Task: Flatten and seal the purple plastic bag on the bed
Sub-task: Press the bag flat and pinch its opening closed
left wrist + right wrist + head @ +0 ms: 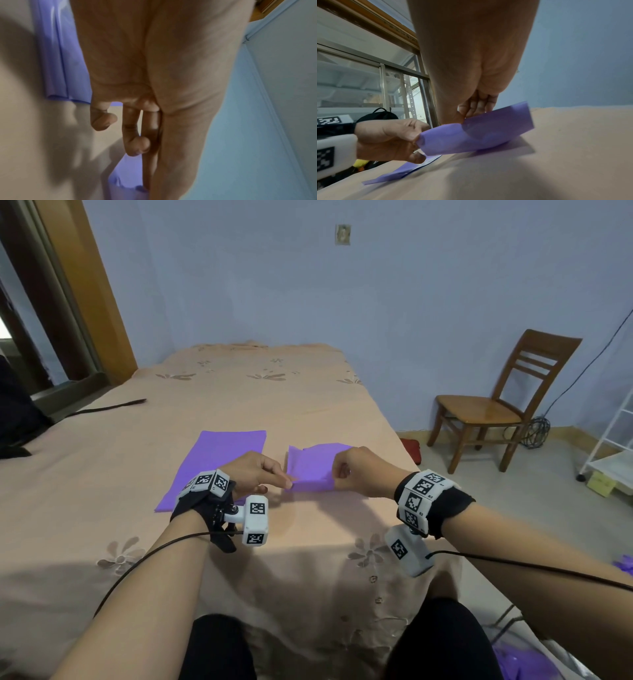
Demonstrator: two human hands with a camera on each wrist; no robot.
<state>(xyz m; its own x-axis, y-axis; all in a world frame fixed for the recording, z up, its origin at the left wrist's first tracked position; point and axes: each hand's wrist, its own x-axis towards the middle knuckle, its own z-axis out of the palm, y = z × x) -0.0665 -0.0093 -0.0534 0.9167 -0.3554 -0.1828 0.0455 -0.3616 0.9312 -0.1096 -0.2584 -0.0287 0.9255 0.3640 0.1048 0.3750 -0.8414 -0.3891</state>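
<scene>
Head view: both hands pinch purple bag (310,465) over bed (102,491).

Three views over the bed (239,392)

The head view looks down along the bed toward the far wall. Each wrist view looks close along its palm, low over the bed; all share the bag (310,465).

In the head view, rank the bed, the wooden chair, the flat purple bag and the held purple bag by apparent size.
1. bed
2. wooden chair, though farther off
3. flat purple bag
4. held purple bag, pinched by left hand and right hand, partly hidden
</scene>
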